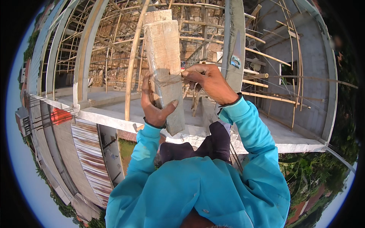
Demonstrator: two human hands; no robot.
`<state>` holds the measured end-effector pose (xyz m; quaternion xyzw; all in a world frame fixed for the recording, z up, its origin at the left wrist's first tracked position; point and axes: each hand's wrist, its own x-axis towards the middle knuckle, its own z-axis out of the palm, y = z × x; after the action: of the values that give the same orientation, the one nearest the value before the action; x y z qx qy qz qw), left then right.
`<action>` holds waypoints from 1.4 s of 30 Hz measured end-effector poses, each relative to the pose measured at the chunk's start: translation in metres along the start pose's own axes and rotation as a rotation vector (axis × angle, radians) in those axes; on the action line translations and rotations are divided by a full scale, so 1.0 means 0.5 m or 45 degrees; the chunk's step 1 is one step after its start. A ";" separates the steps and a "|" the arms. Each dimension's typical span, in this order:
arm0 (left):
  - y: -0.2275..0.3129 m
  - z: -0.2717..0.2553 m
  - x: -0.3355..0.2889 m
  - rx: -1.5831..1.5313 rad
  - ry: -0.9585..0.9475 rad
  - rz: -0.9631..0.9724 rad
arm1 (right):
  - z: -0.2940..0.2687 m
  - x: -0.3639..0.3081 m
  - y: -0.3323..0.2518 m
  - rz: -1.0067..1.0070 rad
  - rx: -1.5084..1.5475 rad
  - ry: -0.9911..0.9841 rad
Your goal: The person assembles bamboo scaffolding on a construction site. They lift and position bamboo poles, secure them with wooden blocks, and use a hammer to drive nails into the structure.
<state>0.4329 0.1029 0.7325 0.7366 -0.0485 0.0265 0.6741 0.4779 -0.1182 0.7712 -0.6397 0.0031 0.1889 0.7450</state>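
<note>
My left hand (159,108) is wrapped round the lower part of a thick wooden block (163,49), its thumb across the front face. The block stands tilted upright, pale above and greyer below, and another piece of wood (158,16) shows behind its top end. A thin cord or wire (167,82) crosses the block's face above my left thumb. At the block's right edge my right hand (207,79) is closed in a pinch. What lies between its fingertips is too small to make out.
Bamboo scaffolding poles (133,60) stand ahead, with concrete columns (234,45) among them. Below my hands runs a concrete ledge (102,117), and rebar rods (49,116) jut out at left. Far below are rusty corrugated roofing (89,152) and greenery (304,171).
</note>
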 end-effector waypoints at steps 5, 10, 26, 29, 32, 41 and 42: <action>0.016 0.014 -0.004 -0.103 0.014 0.019 | 0.008 -0.001 0.013 0.212 0.272 -0.144; -0.007 0.023 -0.024 -0.120 0.041 -0.001 | 0.018 0.000 0.038 0.145 0.003 -0.041; 0.001 0.067 -0.016 -0.169 0.030 -0.239 | 0.008 -0.024 0.088 0.291 0.603 0.269; 0.002 0.083 -0.007 0.761 0.059 -0.109 | -0.005 -0.031 0.117 0.174 0.464 0.302; 0.036 0.091 -0.007 0.705 -0.096 -0.149 | 0.041 -0.041 0.113 -0.048 -0.020 0.477; -0.023 0.078 -0.013 -0.212 -0.359 -0.676 | -0.001 -0.032 0.179 -0.014 0.465 0.381; -0.017 0.074 -0.004 -0.207 -0.371 -0.597 | -0.015 -0.039 0.170 0.026 0.435 0.335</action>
<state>0.4307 0.0671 0.7207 0.6672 0.0247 -0.2402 0.7047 0.4372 -0.1215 0.6938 -0.5232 0.1387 0.1081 0.8339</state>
